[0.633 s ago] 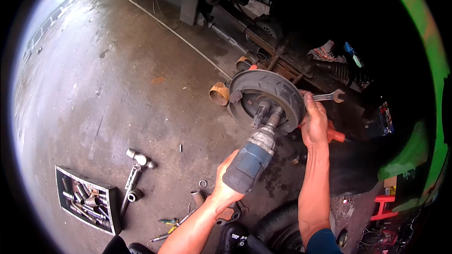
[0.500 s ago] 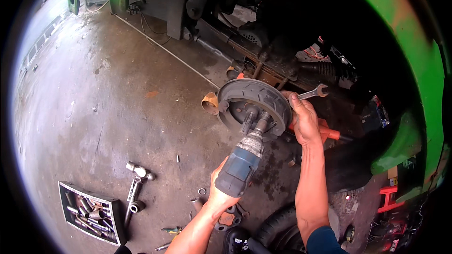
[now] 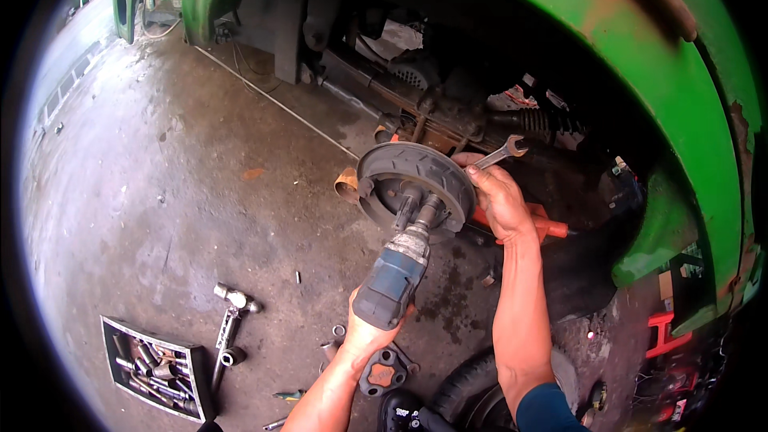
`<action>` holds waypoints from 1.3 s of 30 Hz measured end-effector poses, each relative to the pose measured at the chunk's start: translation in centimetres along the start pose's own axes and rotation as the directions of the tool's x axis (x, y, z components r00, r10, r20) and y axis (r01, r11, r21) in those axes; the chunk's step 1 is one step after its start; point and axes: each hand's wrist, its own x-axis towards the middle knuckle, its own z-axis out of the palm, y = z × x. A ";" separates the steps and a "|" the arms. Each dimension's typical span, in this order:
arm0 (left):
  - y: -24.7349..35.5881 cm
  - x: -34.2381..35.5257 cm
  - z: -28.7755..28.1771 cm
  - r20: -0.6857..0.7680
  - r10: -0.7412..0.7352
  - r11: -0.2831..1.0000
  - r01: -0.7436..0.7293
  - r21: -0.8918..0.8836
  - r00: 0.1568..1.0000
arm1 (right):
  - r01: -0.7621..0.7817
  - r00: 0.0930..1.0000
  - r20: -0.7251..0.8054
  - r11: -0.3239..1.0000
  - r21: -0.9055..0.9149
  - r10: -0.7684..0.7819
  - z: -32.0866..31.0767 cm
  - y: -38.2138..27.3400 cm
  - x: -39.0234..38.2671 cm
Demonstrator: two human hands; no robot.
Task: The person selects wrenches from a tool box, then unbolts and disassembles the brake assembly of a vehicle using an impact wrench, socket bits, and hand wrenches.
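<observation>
Two hands (image 3: 504, 206), power tool (image 3: 392, 278) — tray (image 3: 199, 380) of sockets (image 3: 162, 371)

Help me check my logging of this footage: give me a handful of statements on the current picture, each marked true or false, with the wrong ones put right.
1. The left grip holds a blue and black power tool. True.
2. The right grip is empty. False: it holds a wrench.
3. The power tool's front end reaches to the round dark metal part. True.
4. The hammer lies inside the tray. False: it lies on the floor, to the right of the tray.
5. A curved green panel shows on the right of the view. True.
</observation>
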 end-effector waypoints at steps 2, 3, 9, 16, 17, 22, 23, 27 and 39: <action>0.2 0.1 0.0 -0.058 0.033 0.997 -0.036 -0.065 0.998 | 0.020 1.000 -0.011 1.000 0.012 -0.020 -0.3 0.2 -0.3; 0.1 0.1 0.0 -0.054 0.035 0.997 -0.039 -0.060 0.998 | 0.025 0.997 -0.077 1.000 0.017 -0.023 -0.6 0.3 -0.4; 0.2 0.2 -0.5 -0.021 0.038 0.999 -0.038 0.004 0.999 | 0.199 0.919 -0.213 0.857 -0.475 -0.332 0.8 -3.0 -0.8; 0.2 0.2 -0.4 -0.019 0.034 0.998 -0.033 0.057 0.999 | 0.100 0.905 -0.386 0.971 -0.219 -0.180 1.0 -4.4 -5.7; 0.3 0.2 -0.5 -0.014 0.024 0.999 -0.024 0.037 1.000 | 0.095 0.939 -0.334 0.995 0.027 -0.080 0.6 -4.4 -6.0; -0.6 0.3 -0.2 -0.016 0.072 0.997 -0.072 0.029 0.997 | 0.202 0.976 -0.126 0.959 0.200 -0.179 1.0 -5.4 -7.2; -0.7 0.2 -0.2 -0.014 0.084 0.996 -0.084 0.032 0.996 | 0.199 0.976 -0.123 0.959 0.203 -0.177 1.1 -5.6 -7.2; -0.9 0.2 -0.2 -0.022 0.097 0.994 -0.095 0.053 0.995 | 0.263 0.963 -0.092 0.957 0.123 -0.253 1.7 -5.6 -7.1; -1.4 0.2 0.6 -0.058 0.099 0.994 -0.100 -0.031 0.993 | 0.212 0.842 -0.492 0.974 -0.077 -0.222 0.1 -1.5 -2.2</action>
